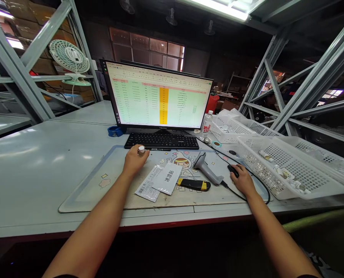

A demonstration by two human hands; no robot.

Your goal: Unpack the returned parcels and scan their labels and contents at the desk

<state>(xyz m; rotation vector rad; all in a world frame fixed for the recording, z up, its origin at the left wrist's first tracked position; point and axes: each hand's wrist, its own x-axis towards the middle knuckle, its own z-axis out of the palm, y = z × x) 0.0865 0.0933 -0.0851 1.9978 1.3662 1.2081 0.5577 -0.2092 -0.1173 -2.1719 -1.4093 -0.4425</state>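
Observation:
My left hand (133,160) is closed around a small white-capped bottle (142,149), whose lower part my fingers hide. It rests near the left end of the black keyboard (162,141). Over a black computer mouse (233,170) lies my right hand (243,180), fingers curled on it. Between my hands, two white sachets (167,178) overlap on the cartoon desk mat (102,193). Beside them are a black and yellow utility knife (194,184) and a grey barcode scanner (208,170) with a black cable.
A monitor (149,96) showing a spreadsheet stands behind the keyboard. White perforated baskets (287,166) holding small items line the right side. A blue tape roll (115,131) sits left of the keyboard, a clear bottle (208,121) right of the monitor. A fan (70,58) is attached at the left rack.

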